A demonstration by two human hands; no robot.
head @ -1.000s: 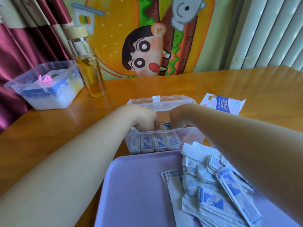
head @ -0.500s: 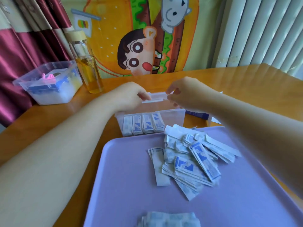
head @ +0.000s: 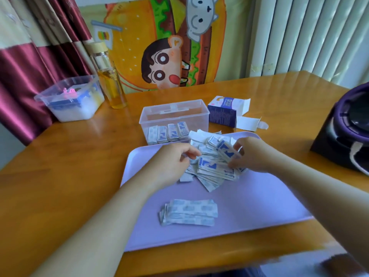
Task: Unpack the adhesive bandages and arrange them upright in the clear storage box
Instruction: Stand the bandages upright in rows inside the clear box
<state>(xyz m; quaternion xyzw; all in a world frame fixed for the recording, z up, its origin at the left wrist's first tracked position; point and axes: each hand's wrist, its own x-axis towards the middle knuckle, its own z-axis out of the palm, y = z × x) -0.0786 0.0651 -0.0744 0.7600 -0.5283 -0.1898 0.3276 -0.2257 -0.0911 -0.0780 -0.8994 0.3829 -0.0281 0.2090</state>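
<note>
**Hands drop from the box to the loose pile**

Both hands have left the clear storage box (head: 174, 116), where they were 0.5 s ago, and now work the loose pile of bandages (head: 211, 168) on the lilac tray (head: 259, 206). The right hand (head: 253, 154) pinches 1 wrapped bandage (head: 226, 151), its long axis tilted up and away. The left hand (head: 171, 162) is curled at the pile's left edge; what it grips I cannot tell. The box sits just beyond the tray, straight ahead of both hands, with 4 bandages (head: 168, 133) upright along its near wall. A neat stack (head: 189, 214) lies nearer the person. The right hand looks better placed for the next insertion.
</note>
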